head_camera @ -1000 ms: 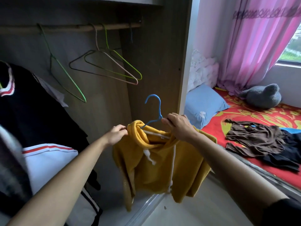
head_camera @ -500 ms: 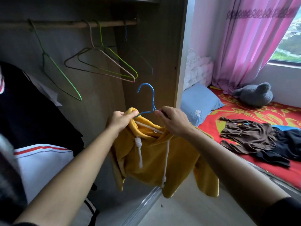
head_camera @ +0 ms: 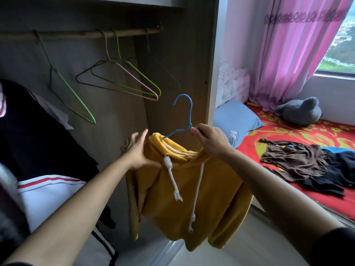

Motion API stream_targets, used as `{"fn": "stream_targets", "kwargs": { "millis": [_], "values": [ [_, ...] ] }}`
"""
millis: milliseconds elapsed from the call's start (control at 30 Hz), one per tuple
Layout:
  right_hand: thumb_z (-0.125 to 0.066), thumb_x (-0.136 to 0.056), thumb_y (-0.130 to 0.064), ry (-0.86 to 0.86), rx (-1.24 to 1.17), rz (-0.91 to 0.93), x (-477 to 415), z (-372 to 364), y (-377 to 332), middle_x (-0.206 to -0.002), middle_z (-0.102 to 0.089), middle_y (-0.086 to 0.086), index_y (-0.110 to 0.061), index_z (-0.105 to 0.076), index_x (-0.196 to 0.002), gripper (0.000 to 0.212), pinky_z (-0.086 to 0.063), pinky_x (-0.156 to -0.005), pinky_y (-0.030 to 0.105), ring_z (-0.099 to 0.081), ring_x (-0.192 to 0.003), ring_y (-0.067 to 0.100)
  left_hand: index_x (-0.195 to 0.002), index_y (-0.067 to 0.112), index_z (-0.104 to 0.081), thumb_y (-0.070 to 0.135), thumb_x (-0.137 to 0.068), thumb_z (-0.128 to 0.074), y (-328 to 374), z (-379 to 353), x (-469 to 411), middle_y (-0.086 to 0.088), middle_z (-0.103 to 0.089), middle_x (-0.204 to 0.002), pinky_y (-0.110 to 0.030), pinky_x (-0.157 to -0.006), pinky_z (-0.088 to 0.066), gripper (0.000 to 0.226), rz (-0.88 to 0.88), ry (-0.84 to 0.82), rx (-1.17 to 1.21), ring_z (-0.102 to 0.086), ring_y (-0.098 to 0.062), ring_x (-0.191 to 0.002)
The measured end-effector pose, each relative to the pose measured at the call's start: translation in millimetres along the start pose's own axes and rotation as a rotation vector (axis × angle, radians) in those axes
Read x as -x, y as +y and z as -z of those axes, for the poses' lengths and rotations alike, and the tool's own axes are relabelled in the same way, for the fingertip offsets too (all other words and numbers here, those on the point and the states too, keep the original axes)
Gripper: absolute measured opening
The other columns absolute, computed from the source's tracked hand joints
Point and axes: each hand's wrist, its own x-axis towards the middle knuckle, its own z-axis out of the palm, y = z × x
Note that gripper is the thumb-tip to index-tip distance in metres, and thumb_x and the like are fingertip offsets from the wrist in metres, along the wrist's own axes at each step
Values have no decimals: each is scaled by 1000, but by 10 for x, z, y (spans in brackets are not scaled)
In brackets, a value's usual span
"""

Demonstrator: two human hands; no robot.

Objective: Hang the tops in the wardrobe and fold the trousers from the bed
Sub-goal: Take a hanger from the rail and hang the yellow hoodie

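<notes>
1. The right hand [head_camera: 211,144] grasps the hanger [head_camera: 189,114]: its fingers [head_camera: 196,131] are clenched on the blue wire just below the hook.
2. The left hand [head_camera: 137,150] is released, fingers straight and spread, its palm against the left shoulder of the hoodie [head_camera: 192,192].
3. The hoodie hangs on the hanger in mid-air, at the wardrobe's open front and below the rail [head_camera: 86,34]. Two white cords [head_camera: 172,179] dangle down its chest.
4. On the rail hang bare wire hangers: a green one [head_camera: 63,91] to the left and a pink-and-green pair [head_camera: 126,79] in the middle. A dim hook sits nearer the right end.
5. Dark clothes [head_camera: 38,135] and a white top [head_camera: 48,200] with red stripes fill the wardrobe's left side.
6. The side panel [head_camera: 178,60] stands behind the hanger's hook, and its front edge lies between the hoodie and the bed [head_camera: 288,133].
7. On the bed's red sheet, a brown garment [head_camera: 299,160] and a black one [head_camera: 345,169] lie crumpled near the front edge. A blue pillow [head_camera: 236,120] and a grey plush [head_camera: 301,112] lie further back, under the pink curtain [head_camera: 288,45].
8. Pale floor [head_camera: 230,254] shows below the hoodie, between the wardrobe track and the bed's edge.
</notes>
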Motion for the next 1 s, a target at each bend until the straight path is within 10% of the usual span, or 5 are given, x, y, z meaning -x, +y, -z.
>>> {"fn": "stream_targets", "kwargs": {
  "millis": [167,300,467,667,1000],
  "values": [
    [-46,-101,-48,-17,26,80,-59,126,-140,-74,-61,-10,-25,-68,-101,32,-54,-59,35,-60,-65,13,-147,27,-19,22,-80,-70,-135,-237,-1,-14,-54,-131,-47,-89,-50,84,46,165,-232,-55,-37,-116],
    [-47,-102,-41,-116,153,197,-66,239,-122,-71,-54,-19,-21,-67,-109,29,-52,-55,21,-59,-61,7,-98,17,-48,-2,-82,-52,-175,-107,-30,-5,-65,-87,-31,-61,-44,25,33,326,38,-62,-30,-82],
    [-49,-100,-39,-250,235,188,-84,151,36,-74,-55,-17,-18,-68,-115,32,-43,-51,11,-56,-59,3,-69,11,-63,-16,-76,-44,-92,32,-106,0,-72,-82,-16,-58,-46,34,-31,186,385,-62,-10,-76],
    [-44,-99,-50,-60,212,222,-258,161,-216,-78,-63,-9,-22,-70,-104,39,-56,-58,37,-60,-64,10,-78,16,-52,-12,-80,-53,-268,146,-200,-2,-55,-75,-26,-60,-40,28,-33,-56,275,-52,-21,-79],
    [-51,-101,-38,47,331,180,-758,222,-632,-94,-71,-7,-24,-69,-111,24,-58,-63,40,-65,-74,11,-101,28,-58,2,-88,-57,381,1107,-270,0,-62,-114,-34,-95,-51,29,-350,140,443,-57,-17,-112]
  ]
}}
